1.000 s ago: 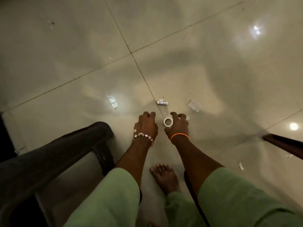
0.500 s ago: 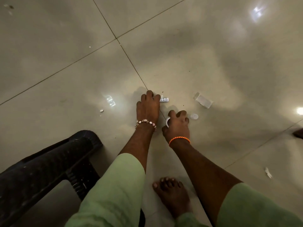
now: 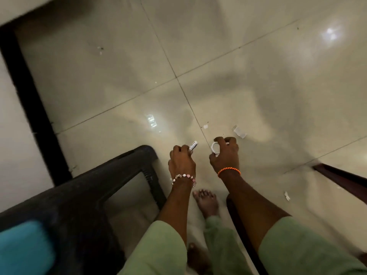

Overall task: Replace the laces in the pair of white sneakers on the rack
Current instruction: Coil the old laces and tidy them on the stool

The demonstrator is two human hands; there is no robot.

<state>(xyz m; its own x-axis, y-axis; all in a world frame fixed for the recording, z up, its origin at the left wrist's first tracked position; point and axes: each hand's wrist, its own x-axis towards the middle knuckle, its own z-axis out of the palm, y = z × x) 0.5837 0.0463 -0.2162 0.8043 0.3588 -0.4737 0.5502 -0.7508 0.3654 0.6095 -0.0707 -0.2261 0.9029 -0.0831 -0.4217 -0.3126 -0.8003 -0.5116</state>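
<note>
While gripped: white ring (image 3: 215, 148), floor-edge clear.

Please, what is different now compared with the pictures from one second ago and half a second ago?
The left hand, which lay open beside the small white tube on the floor, has taken hold of it. The camera view also shifted. Unchanged: the right hand keeps its grip on the white coiled lace, and the clear wrapper lies on the floor tiles.
</note>
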